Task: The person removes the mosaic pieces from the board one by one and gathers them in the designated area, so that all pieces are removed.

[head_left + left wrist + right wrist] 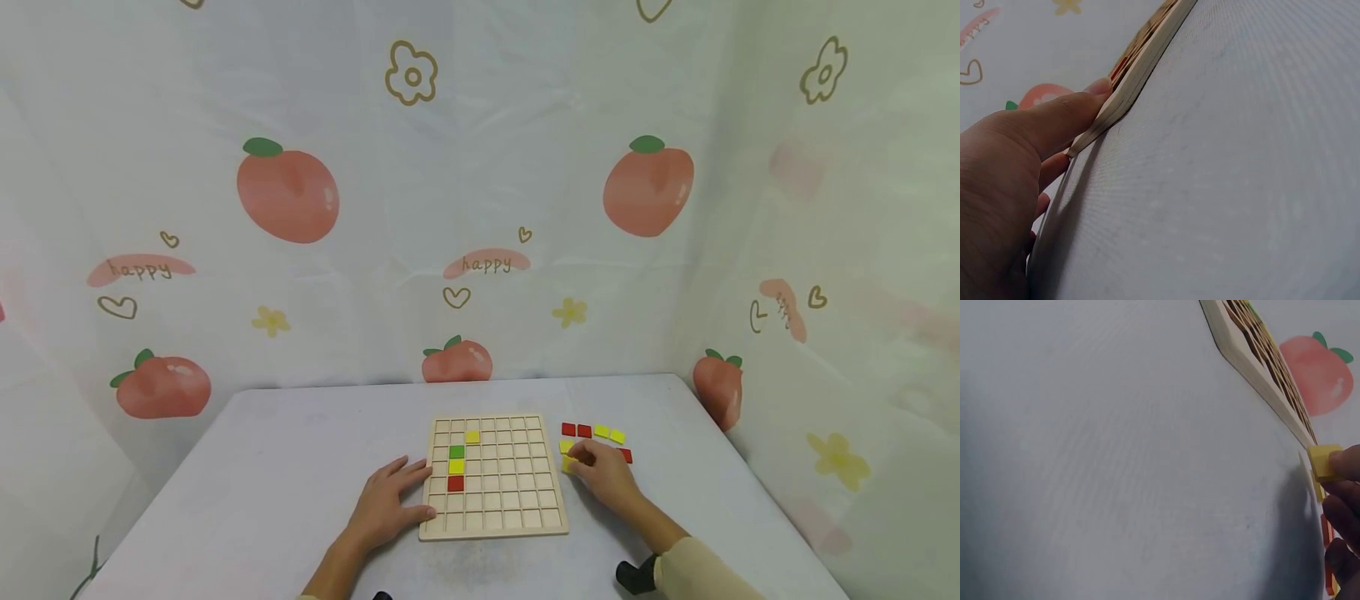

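Observation:
A square wooden grid board (495,534) lies on the white table. In its cells sit a green tile (457,452), a red tile (456,483) and two yellow tiles, one of them apart (472,437) in a row farther back. My left hand (384,504) rests along the board's left edge, fingers spread and thumb (1072,115) touching the rim. Right of the board, my right hand (606,473) pinches a yellow tile (1321,464) between thumb and fingers, just above other loose tiles. Part of that pile is hidden behind the hand.
Loose red tiles (584,431) and yellow tiles (617,437) lie in short rows right of the board. White cloth walls with printed peaches (456,360) stand behind and beside the table. Black straps (636,575) show near the right wrist.

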